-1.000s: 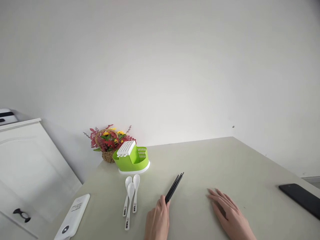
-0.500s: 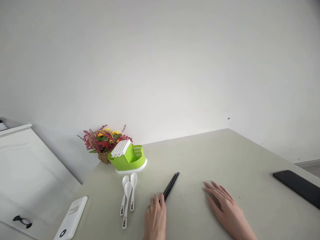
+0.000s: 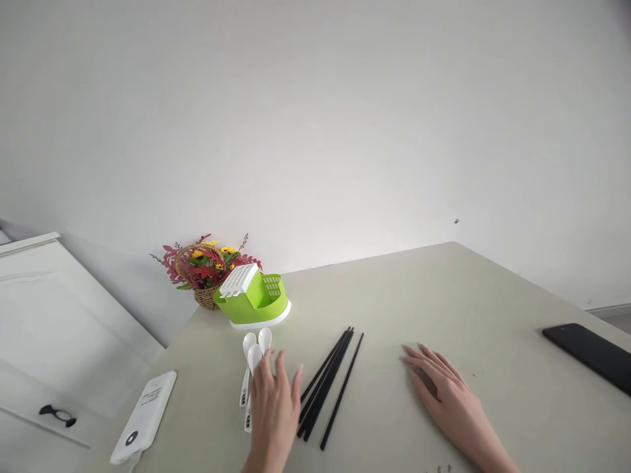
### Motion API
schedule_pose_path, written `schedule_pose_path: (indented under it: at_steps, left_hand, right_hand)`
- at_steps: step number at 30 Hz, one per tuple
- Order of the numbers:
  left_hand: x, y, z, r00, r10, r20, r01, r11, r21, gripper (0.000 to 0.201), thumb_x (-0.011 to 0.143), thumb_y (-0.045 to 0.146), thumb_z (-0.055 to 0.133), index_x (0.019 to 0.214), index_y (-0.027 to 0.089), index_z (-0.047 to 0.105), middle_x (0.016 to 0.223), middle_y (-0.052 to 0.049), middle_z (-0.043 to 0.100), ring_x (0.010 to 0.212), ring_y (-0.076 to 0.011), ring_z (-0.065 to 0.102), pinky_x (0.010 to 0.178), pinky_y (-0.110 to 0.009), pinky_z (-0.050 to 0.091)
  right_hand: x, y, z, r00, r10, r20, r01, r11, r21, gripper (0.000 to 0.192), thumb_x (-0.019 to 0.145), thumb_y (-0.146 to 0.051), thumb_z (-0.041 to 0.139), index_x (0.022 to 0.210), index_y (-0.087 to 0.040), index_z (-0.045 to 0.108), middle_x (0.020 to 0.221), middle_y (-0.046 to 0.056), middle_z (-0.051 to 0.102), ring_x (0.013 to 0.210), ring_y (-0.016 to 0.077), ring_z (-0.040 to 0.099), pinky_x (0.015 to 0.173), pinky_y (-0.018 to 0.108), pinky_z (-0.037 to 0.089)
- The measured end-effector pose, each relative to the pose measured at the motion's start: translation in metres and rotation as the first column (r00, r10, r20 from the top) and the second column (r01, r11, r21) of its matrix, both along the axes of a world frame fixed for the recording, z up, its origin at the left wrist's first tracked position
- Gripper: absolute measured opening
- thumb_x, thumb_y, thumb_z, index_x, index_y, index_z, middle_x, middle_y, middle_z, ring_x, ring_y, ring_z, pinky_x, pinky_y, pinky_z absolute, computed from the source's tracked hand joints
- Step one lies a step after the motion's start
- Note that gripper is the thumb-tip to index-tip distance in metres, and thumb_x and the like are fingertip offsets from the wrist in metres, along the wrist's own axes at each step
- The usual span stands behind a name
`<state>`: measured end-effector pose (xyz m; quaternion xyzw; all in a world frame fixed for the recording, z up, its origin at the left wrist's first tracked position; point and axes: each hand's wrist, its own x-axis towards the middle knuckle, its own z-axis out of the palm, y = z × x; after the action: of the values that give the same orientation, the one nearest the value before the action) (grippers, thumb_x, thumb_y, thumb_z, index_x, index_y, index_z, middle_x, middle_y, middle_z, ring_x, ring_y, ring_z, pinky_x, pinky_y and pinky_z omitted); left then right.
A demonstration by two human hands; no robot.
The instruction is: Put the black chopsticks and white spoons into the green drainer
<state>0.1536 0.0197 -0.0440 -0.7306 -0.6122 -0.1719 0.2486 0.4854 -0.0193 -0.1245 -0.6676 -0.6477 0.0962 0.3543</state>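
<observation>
The left hand (image 3: 273, 410) hovers with fingers spread, grasping nothing, its fingertips over the white spoons (image 3: 252, 368) just to its left. The black chopsticks (image 3: 326, 384) lie loose just right of it. Farther right, the right hand (image 3: 446, 401) rests flat on the table (image 3: 444, 295), empty.

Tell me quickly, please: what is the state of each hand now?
Left hand: open, fingers spread, holding nothing, between the white spoons and the black chopsticks.
Right hand: open, flat on the table, holding nothing.
</observation>
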Motion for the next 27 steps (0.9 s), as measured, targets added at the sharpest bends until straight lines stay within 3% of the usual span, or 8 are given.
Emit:
schedule_pose_path:
  at_steps: [4,7,11,21,27]
  left_hand:
    - [-0.04,0.014,0.005,0.968,0.251,-0.026,-0.252,0.967,-0.037,0.053,0.101,0.045,0.049,0.132,0.003,0.055,0.129,-0.026,0.055,0.114,-0.037,0.059,0.09,-0.046,0.05]
    - [-0.056,0.016,0.001,0.94,0.334,-0.065,-0.34,0.932,-0.127,0.059,0.098,0.048,0.053,0.132,0.0,0.055,0.121,-0.024,0.058,0.108,-0.0357,0.061,0.088,-0.045,0.05]
    - [-0.059,0.015,-0.003,0.931,0.355,-0.089,-0.366,0.912,-0.186,0.056,0.101,0.045,0.048,0.132,-0.001,0.056,0.109,-0.02,0.061,0.101,-0.0332,0.063,0.085,-0.043,0.049]
    - [-0.062,0.021,-0.007,0.925,0.346,-0.159,-0.376,0.898,-0.228,0.046,0.106,0.031,0.035,0.133,0.002,0.058,0.103,-0.016,0.059,0.091,-0.0264,0.062,0.079,-0.035,0.047]
    - [-0.068,0.018,-0.009,0.945,0.301,-0.127,-0.323,0.919,-0.225,0.043,0.106,0.024,0.031,0.131,0.003,0.059,0.096,-0.013,0.057,0.083,-0.023,0.061,0.076,-0.034,0.049]
  right_hand:
    - [0.001,-0.001,0.001,1.0,-0.003,-0.014,0.003,1.0,-0.012,0.039,0.102,-0.047,0.043,0.131,-0.034,0.067,0.151,-0.006,0.058,0.15,0.0261,0.04,0.122,0.056,0.038]
    - [0.0,-0.002,0.001,1.0,0.002,-0.016,-0.003,1.0,-0.009,0.038,0.102,-0.047,0.043,0.129,-0.036,0.067,0.151,-0.007,0.058,0.15,0.0257,0.04,0.122,0.056,0.038]
    - [0.0,-0.002,0.001,1.0,0.003,-0.008,-0.003,1.0,-0.001,0.038,0.102,-0.047,0.044,0.129,-0.036,0.067,0.15,-0.006,0.059,0.15,0.0262,0.041,0.122,0.057,0.039]
    - [0.002,-0.003,-0.001,1.0,0.011,-0.003,-0.011,1.0,-0.013,0.039,0.103,-0.048,0.041,0.129,-0.033,0.066,0.151,-0.005,0.057,0.15,0.027,0.04,0.123,0.057,0.036]
    - [0.002,-0.003,-0.004,1.0,0.005,-0.005,-0.005,1.0,-0.011,0.04,0.102,-0.049,0.042,0.129,-0.033,0.066,0.149,-0.003,0.06,0.149,0.0279,0.042,0.122,0.058,0.037]
